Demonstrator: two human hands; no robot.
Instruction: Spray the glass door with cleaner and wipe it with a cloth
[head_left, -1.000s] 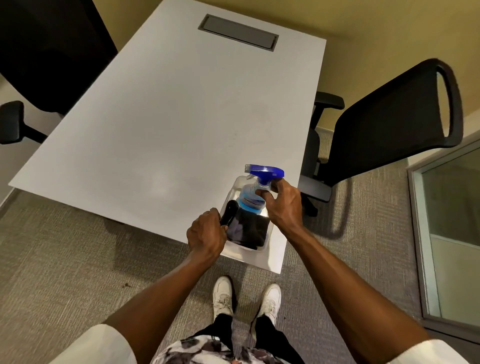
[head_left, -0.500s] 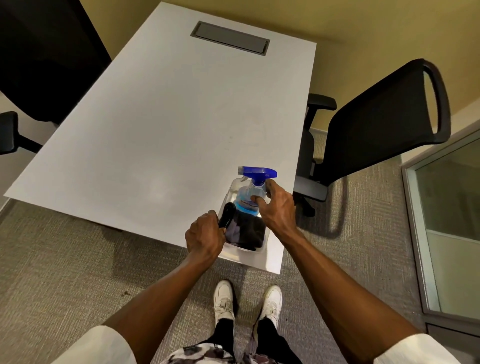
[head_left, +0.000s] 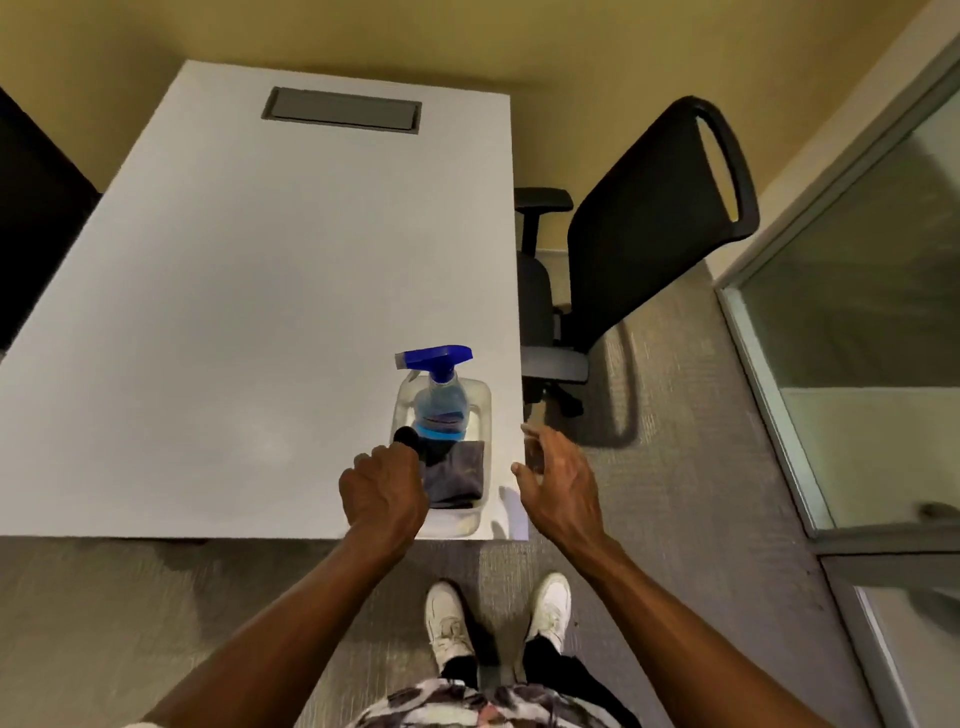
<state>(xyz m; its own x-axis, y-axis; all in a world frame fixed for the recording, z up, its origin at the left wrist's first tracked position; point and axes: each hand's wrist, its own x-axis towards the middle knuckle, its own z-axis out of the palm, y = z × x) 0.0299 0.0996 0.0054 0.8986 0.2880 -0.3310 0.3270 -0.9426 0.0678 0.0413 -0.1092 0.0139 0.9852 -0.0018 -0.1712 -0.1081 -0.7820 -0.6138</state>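
Note:
A spray bottle (head_left: 441, 402) with a blue trigger head and blue liquid stands upright in a clear plastic bin (head_left: 480, 397) at the table's near right corner. A dark grey cloth (head_left: 457, 478) lies folded in the bin in front of the bottle. My left hand (head_left: 382, 491) is closed around a black handle (head_left: 408, 436) at the bin's left side; what the handle belongs to is hidden. My right hand (head_left: 558, 486) hovers with fingers spread just right of the table's corner, touching nothing. The glass door (head_left: 852, 322) with its grey metal frame is at the right.
The white table (head_left: 234, 312) has a grey cable hatch (head_left: 342, 110) at its far end. A black office chair (head_left: 639, 228) stands between the table and the glass door. Another dark chair (head_left: 31, 218) is at the left edge. The floor is grey carpet (head_left: 670, 467).
My right hand has let go of the spray bottle's neck and drawn back to the right, off the table's edge. My left hand keeps its grip on the black handle.

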